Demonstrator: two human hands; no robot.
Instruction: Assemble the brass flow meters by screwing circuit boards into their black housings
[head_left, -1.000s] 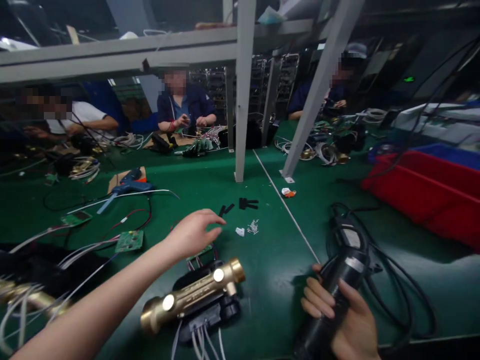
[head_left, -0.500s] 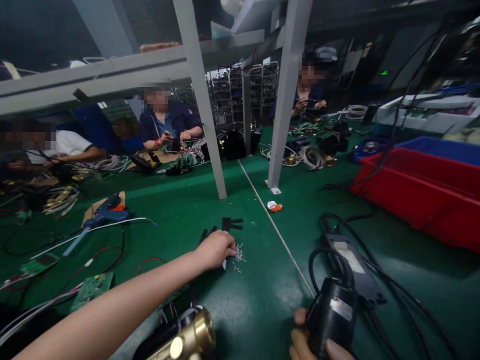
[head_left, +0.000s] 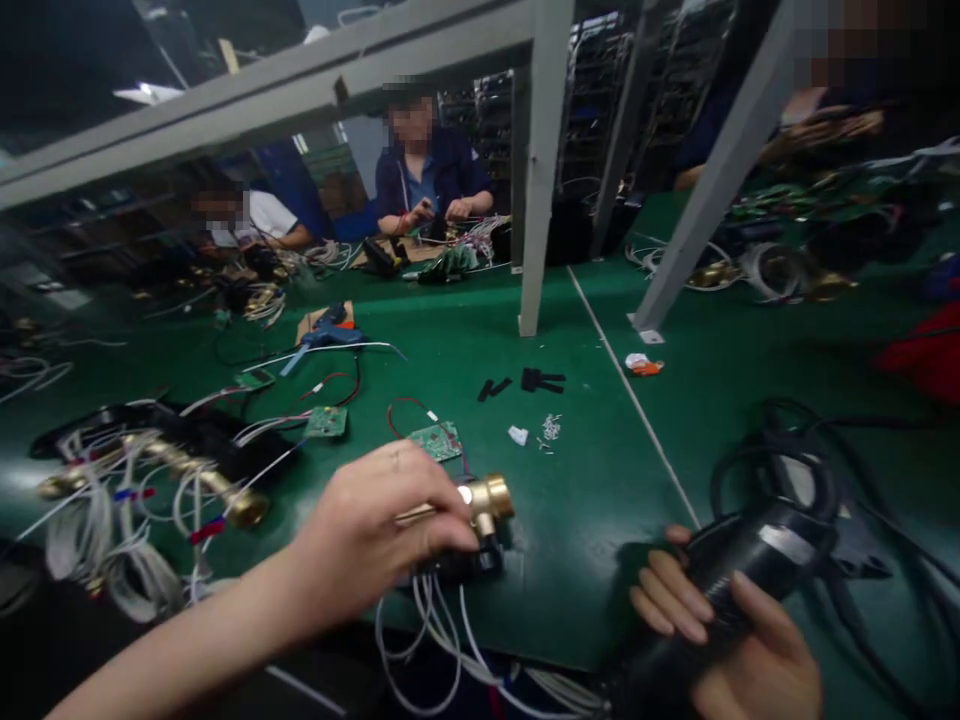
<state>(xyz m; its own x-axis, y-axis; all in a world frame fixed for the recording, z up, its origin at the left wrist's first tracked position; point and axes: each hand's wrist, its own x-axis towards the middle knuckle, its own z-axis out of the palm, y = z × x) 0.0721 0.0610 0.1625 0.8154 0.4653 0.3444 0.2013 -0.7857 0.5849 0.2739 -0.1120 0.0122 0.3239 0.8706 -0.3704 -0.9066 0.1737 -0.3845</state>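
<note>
My left hand (head_left: 382, 515) is over a brass fitting (head_left: 491, 497) with a black body beneath it, near the table's front edge. Its thumb and fingers are pinched together against or just above the brass; whatever is between them is hidden. White cables (head_left: 442, 640) hang from this assembly. My right hand (head_left: 720, 630) is wrapped around a black cylindrical corded tool (head_left: 757, 560), tilted at the right. Beyond the fitting lie a green circuit board (head_left: 439, 441), a small white piece (head_left: 517, 435) and a pile of tiny silvery screws or pins (head_left: 552, 427).
Black strips (head_left: 541, 380) and an orange-and-white item (head_left: 643, 365) lie further back. A blue glue gun (head_left: 330, 330) and cabled brass assemblies (head_left: 247, 507) are at left. Grey posts (head_left: 536, 180) rise from the table. Co-workers sit across. A red bin (head_left: 926, 350) stands at right.
My left hand has moved from the pile of tiny parts back to the brass fitting. My right hand still holds the black tool, now tilted more. The view has swung left and down.
</note>
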